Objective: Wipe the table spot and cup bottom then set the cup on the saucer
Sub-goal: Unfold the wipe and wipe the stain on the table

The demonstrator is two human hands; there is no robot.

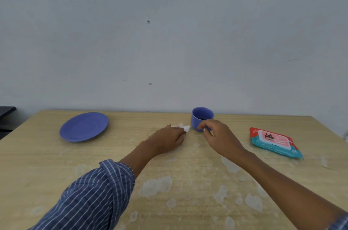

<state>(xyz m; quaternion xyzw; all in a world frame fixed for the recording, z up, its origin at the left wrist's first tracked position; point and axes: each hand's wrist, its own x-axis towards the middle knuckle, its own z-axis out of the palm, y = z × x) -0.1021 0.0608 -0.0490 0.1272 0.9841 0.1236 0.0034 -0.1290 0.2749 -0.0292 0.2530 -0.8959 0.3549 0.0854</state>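
Note:
A blue cup (199, 119) with dark liquid inside stands upright near the far edge of the wooden table (47, 164). My right hand (219, 136) pinches the cup at its handle side, low on its right. My left hand (169, 140) lies just left of the cup, pressing a crumpled white wipe (183, 127) onto the table. The wipe's tip almost touches the cup's base. A blue saucer (84, 126) sits bare at the far left, well apart from the cup.
A teal and red pack of wet wipes (275, 142) lies at the right. Pale worn patches mark the near tabletop. A grey wall rises right behind the table's far edge. Dark furniture (5, 115) shows at the far left.

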